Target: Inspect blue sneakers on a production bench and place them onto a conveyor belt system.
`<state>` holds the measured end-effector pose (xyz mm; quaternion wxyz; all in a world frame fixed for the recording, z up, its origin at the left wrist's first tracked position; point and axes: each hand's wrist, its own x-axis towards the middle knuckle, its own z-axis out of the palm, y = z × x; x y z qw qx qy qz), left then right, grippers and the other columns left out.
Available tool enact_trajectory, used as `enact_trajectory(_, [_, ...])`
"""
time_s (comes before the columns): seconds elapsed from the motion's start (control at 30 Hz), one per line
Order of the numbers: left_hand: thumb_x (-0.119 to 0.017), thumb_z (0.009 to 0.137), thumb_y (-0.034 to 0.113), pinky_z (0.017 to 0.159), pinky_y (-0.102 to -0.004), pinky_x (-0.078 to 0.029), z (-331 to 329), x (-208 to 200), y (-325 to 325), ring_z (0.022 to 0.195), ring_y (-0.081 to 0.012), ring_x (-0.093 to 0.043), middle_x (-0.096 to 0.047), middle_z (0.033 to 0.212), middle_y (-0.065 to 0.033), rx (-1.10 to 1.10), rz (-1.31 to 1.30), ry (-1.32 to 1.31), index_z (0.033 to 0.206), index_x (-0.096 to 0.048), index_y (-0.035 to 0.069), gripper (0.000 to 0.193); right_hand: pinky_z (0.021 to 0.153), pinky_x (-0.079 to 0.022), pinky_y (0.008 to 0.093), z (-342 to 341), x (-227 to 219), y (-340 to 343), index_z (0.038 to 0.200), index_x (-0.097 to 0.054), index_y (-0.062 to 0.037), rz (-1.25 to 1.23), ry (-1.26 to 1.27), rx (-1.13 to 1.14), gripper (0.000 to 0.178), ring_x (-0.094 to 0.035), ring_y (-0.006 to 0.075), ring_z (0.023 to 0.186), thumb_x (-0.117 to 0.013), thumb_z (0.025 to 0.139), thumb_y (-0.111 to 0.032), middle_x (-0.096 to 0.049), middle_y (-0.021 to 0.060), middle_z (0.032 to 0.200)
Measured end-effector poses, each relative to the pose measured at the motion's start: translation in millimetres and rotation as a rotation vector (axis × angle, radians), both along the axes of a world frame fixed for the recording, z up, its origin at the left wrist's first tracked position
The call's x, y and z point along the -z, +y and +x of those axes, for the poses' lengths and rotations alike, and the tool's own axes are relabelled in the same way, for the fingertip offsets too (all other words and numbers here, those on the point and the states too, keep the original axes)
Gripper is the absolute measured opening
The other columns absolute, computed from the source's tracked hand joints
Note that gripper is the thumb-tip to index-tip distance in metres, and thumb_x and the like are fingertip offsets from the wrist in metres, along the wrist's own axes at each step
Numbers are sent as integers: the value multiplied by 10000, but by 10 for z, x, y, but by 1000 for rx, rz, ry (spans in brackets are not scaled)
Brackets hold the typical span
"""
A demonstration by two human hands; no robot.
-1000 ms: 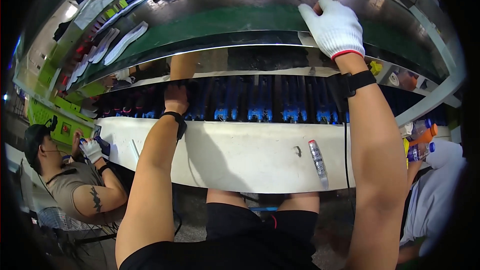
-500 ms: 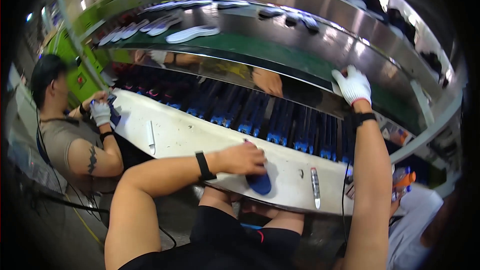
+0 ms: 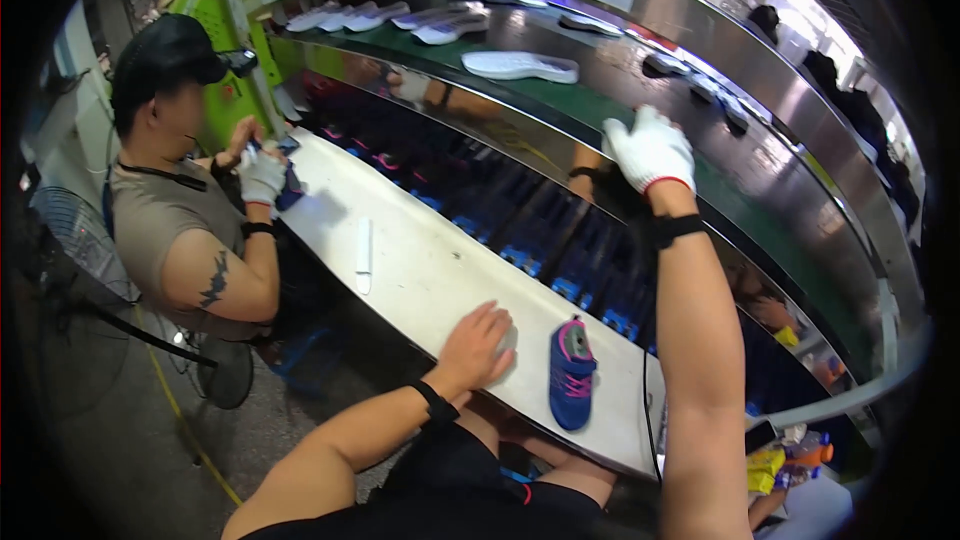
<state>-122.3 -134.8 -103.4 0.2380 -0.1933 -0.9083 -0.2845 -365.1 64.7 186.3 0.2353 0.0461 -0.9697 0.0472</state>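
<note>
On the white bench [image 3: 420,280] a blue shoe [image 3: 571,385] with pink laces and pink lining lies with its toe toward me. To its left my bare left hand [image 3: 478,348] hovers over or rests on the bench, fingers stretched out, holding nothing. My right hand [image 3: 652,152], in a white knitted glove, is raised at the front edge of the green belt [image 3: 590,105]. Its fingers are apart and nothing shows in them. Farther left along that belt lies a white shoe sole [image 3: 520,66].
Several pale soles [image 3: 440,25] and dark pieces [image 3: 690,80] sit on the belt. A white stick-shaped tool [image 3: 364,255] lies on the bench. At left sits a co-worker [image 3: 200,210], holding something dark. A black cable [image 3: 648,405] hangs beside my right forearm. Bottles [image 3: 808,452] stand at lower right.
My left hand has let go of the blue shoe and moved left of it, leaving the shoe in full view. The view has turned left. My right hand remains raised by the belt.
</note>
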Motion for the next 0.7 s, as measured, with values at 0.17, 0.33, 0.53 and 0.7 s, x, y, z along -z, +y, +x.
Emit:
enact_trajectory(0.17, [-799,833,144,1145,-496,-538,-47,120,9,1418,-390,-634,-728,1370,-144,185,-50,99,1241,-741,27,428,1040,-600,537,-257,11,-1212,1354,-726,-60,-140,25,-305,560,-770,418,1167,-557,1037,-490,-778,220,1326])
enact_trajectory(0.33, [-781,830,102,1088,-460,-581,-58,188,-55,1361,-335,-690,-768,1316,-107,178,-70,117,1149,-771,51,323,1050,-595,513,-344,-72,-1708,1374,-732,-85,-132,-77,-396,559,-767,391,1190,-630,1020,-505,-781,193,1339])
enact_trajectory(0.53, [-753,829,110,1048,-466,-581,-129,204,28,1245,-334,-742,-794,1262,-108,178,-72,94,1079,-781,52,259,1107,-570,469,-191,-65,-1116,1282,-778,-47,-154,83,-420,702,-731,370,1249,-859,819,-569,-779,200,1299])
enact_trajectory(0.7, [-739,837,68,1091,-517,-567,-151,355,-78,1244,-399,-720,-787,1241,-148,209,-97,86,1086,-775,35,254,1068,-592,453,402,-142,-186,1191,-817,-103,-118,5,-436,587,-736,367,1229,-908,763,-494,-782,182,1271])
